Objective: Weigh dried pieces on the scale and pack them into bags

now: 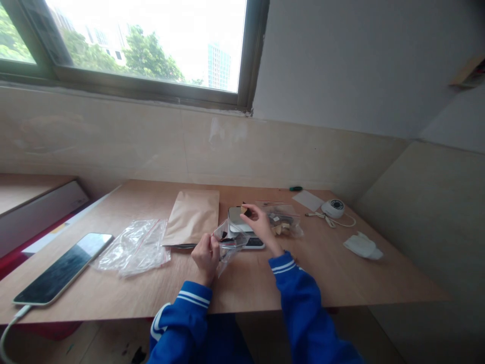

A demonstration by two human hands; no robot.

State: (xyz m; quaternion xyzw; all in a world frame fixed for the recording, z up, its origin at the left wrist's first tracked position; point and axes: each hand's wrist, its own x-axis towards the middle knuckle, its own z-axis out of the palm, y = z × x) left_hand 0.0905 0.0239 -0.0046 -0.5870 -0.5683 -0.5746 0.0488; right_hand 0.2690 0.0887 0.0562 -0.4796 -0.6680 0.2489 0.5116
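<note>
A light-brown wooden tabletop [364, 283] was placed before a glossy beige lower wall [144, 136], above which a dark metal-framed window [151, 53] was filled with bright daylight at far left. A grey upper wall [341, 60] was seen at right; the dim floor [108, 336] was partly hidden.

Plastic, paper, glass and wood.
Bag [232, 246] in left hand [206, 255]: thin, glossy plastic. Pouch [195, 215] just beyond that hand: smooth, matt paper. Phone [64, 268] well left of it: glossy glass. Tabletop [341, 278] beneath: matt, grained wood.
</note>
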